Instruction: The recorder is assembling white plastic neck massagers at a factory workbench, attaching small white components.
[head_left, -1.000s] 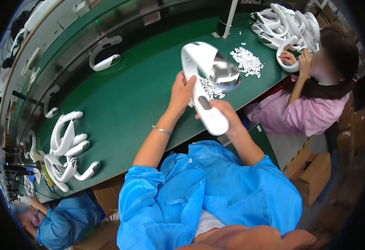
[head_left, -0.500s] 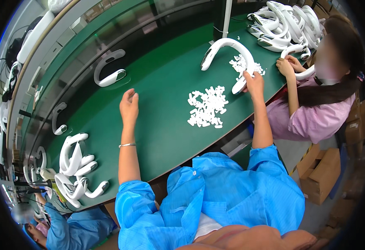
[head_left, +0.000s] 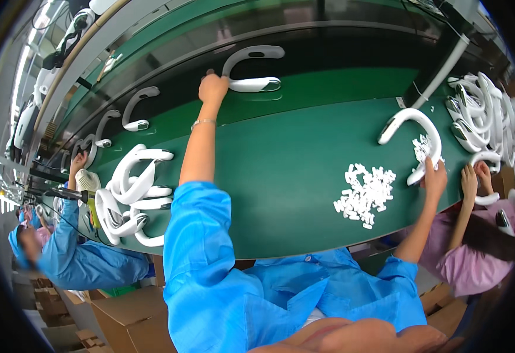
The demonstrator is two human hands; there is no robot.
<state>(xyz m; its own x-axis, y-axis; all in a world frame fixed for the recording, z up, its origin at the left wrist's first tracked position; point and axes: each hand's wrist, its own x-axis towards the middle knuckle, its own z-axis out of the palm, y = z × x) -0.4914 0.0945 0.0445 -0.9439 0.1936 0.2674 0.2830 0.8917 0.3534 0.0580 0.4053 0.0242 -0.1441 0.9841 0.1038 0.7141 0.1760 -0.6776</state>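
Observation:
In my right hand is one end of a white U-shaped neckband, held up near the table's right side, its other end tipped toward the far left. My left arm stretches to the far side of the table. There my left hand has its fingers closed at the bend of another white neckband, which lies on the green belt strip. Part of that grip is hidden behind the hand. Small white pieces lie in a loose pile left of my right hand, and more white pieces show behind the held neckband.
Stacked neckbands lie at the left; a bigger heap stands at the far right. More neckbands sit along the belt. A co-worker's hands work at right; another person in blue sits left. A post rises at the back.
My left hand has reached forward from over the table to the neckband on the belt. My right hand keeps hold of its neckband. The view has swung left, shifting the scene rightward.

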